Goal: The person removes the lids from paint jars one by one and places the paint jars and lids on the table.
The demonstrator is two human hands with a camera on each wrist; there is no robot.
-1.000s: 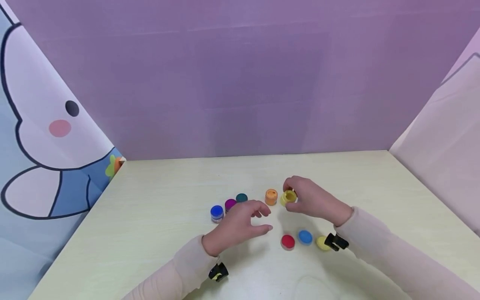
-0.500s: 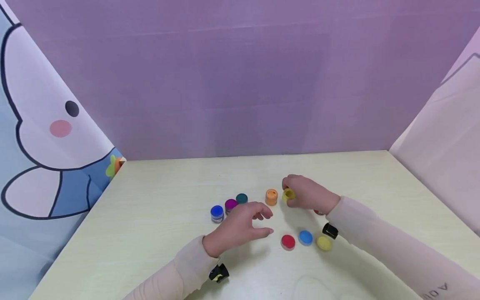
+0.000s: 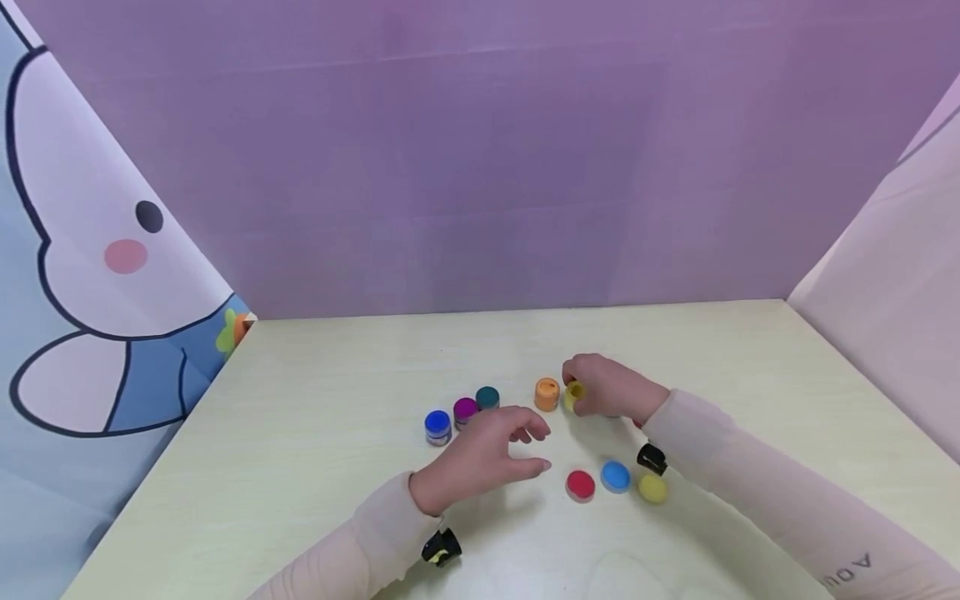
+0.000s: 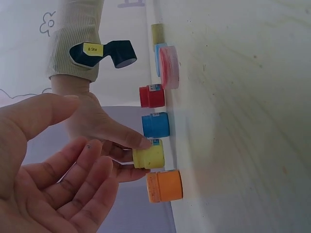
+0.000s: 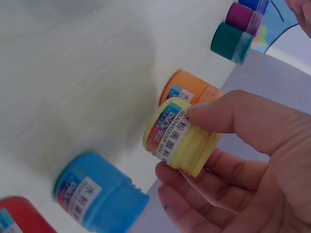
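Note:
My right hand point(image 3: 613, 388) holds a yellow paint jar point(image 5: 180, 138), thumb on one side and fingers on the other. The jar has no lid on, and a printed label faces the right wrist view. It stands close beside an uncapped orange paint jar point(image 3: 547, 396); whether its base touches the table I cannot tell. My left hand point(image 3: 486, 454) hovers nearer the front, thumb and loosely bent fingers apart, with nothing in it. An uncapped blue jar point(image 5: 99, 194) and a red jar point(image 5: 22, 216) follow in the row, mostly hidden behind my right hand in the head view.
Loose lids lie in front on the table point(image 3: 337, 367): red point(image 3: 581, 486), light blue point(image 3: 616, 477) and yellow point(image 3: 652, 488). Left of the orange jar stand capped jars: dark blue point(image 3: 437, 427), purple point(image 3: 464, 409) and green point(image 3: 487, 397). A purple backdrop point(image 3: 487, 167) rises behind.
My right hand has shifted left, its forearm swinging round, and brought the yellow jar slightly closer to the orange one. The yellow lid has come fully into sight. My left hand stays nearly still.

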